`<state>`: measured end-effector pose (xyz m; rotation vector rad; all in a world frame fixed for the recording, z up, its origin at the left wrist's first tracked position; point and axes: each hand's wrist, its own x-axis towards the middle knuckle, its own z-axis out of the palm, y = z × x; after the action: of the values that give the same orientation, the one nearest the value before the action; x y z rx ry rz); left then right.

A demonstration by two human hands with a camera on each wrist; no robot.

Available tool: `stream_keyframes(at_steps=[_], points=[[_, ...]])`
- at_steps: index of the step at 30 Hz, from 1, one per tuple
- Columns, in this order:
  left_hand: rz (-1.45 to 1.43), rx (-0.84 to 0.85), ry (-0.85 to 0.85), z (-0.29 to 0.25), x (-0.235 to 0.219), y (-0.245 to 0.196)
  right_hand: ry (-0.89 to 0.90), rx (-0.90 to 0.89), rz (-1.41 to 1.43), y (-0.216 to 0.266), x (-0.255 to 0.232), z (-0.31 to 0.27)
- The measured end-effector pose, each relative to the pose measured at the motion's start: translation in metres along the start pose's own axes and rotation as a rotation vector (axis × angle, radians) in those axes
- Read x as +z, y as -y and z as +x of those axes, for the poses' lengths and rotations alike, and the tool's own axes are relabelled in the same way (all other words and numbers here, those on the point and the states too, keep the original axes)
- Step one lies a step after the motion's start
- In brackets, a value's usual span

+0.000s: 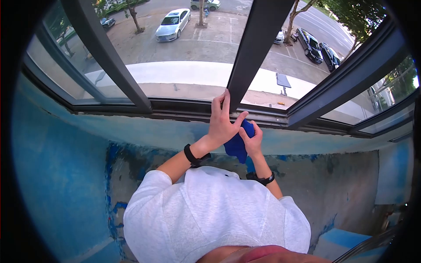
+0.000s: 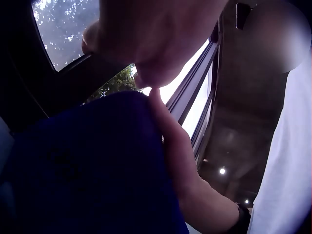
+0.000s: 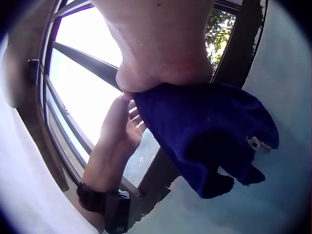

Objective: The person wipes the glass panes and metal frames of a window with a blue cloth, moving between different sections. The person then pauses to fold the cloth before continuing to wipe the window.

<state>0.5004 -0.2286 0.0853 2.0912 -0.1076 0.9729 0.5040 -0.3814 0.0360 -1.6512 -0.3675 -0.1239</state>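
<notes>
My left hand (image 1: 222,126) reaches up to the dark window post (image 1: 245,57), its fingers extended against the post's lower end. Its thumb points right, meeting my right thumb close above the cloth. A blue cloth (image 1: 236,148) hangs from my right hand (image 1: 253,139), which grips its upper part just below the sill track (image 1: 263,117). In the right wrist view the cloth (image 3: 204,131) droops in folds with a small whitish tag (image 3: 258,144) at its edge. The left wrist view shows the cloth (image 2: 92,165) large and dark, with the right hand (image 2: 175,146) beside it.
Dark window frames (image 1: 105,57) run across in front of me. Below the sill is a blue-painted wall (image 1: 66,144) with peeling patches. Outside lie a pale ledge (image 1: 175,72) and a parking area with a silver car (image 1: 173,25). Both wrists wear black bands (image 1: 189,154).
</notes>
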Motion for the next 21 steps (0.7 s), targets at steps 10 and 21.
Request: stream_keyframes(at_steps=[10, 21], points=[[-0.477, -0.032, 0.518, -0.009, -0.011, 0.001, 0.07, -0.255, 0.036, 0.03, -0.03, 0.029], [-0.004, 0.532, -0.217, 0.083, -0.068, 0.02, -0.235, -0.598, -0.417, 0.069, 0.004, 0.068]])
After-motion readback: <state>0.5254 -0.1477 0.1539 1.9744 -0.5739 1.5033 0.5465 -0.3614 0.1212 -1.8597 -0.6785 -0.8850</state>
